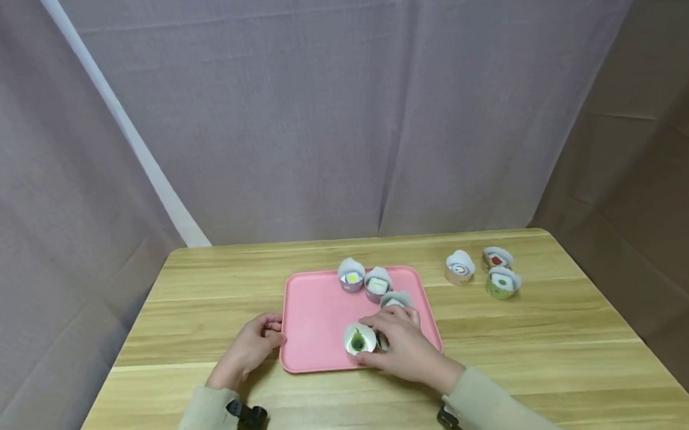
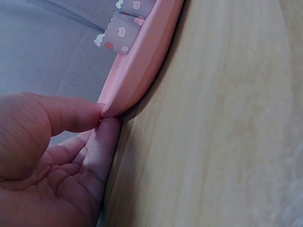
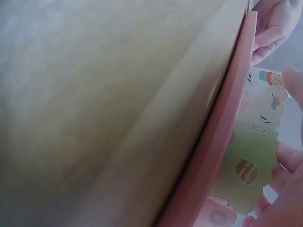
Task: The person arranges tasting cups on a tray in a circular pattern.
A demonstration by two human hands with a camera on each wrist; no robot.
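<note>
My left hand [image 1: 252,347] pinches the left rim of a pink tray [image 1: 313,324] between thumb and finger, plainly seen in the left wrist view. Over the tray's front right part, my right hand [image 1: 404,344] holds a white printed paper baking cup [image 1: 359,332] with a green shape inside, thumb and finger on opposite sides. Next to it stands a green paper cup [image 3: 248,165], mostly hidden under that hand in the head view. Towards the back of the tray are a purple cup with yellow inside [image 1: 351,282], another purple cup [image 1: 377,292] and a partly hidden cup [image 1: 398,296].
Right of the tray on the wooden table [image 1: 547,361] stand a beige cup [image 1: 459,273], a cup with red inside [image 1: 496,259] and a green cup [image 1: 501,287]. Grey curtains [image 1: 290,125] hang behind the table and at its sides.
</note>
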